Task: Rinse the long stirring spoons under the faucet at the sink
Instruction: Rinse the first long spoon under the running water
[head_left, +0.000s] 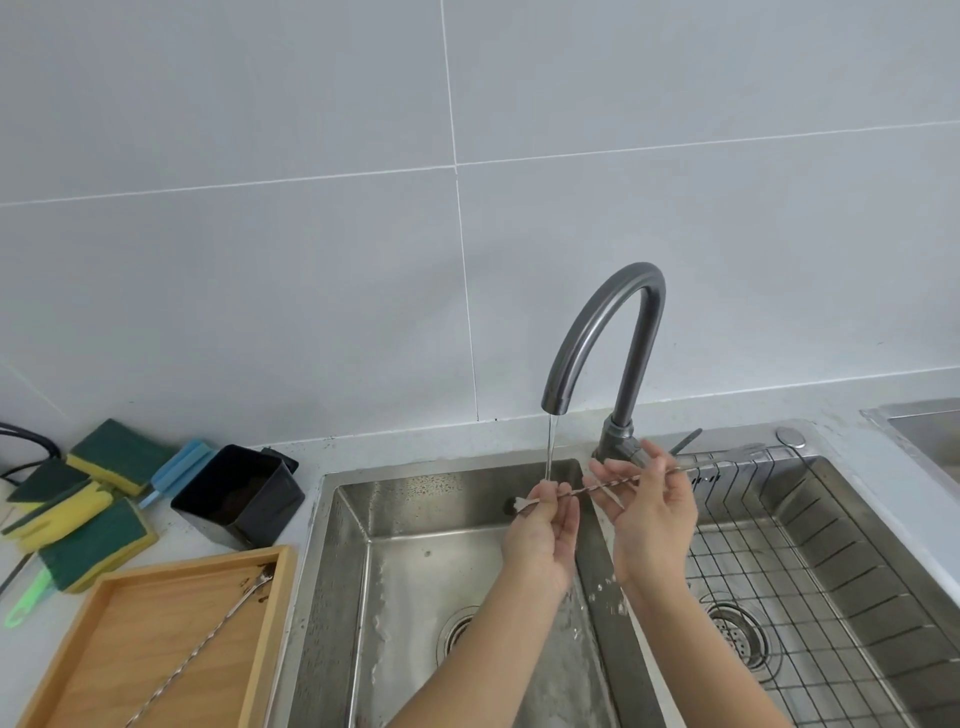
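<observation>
A thin stream of water runs from the curved grey faucet (602, 332) into the left basin of the steel sink (332, 545). I hold a long twisted stirring spoon (589, 490) level under the stream. My left hand (543, 530) pinches it near the bowl end, right where the water lands. My right hand (649, 514) holds the shaft further right with its fingertips. A second long stirring spoon (208, 642), with brown residue at its bowl, lies slantwise in the wooden tray (270, 639) left of the sink.
A black square container (239, 499) stands on the counter beside several green-and-yellow sponges (98, 519) and a blue one (179, 467). The right basin holds a wire rack (769, 597). A tiled wall rises behind the sink.
</observation>
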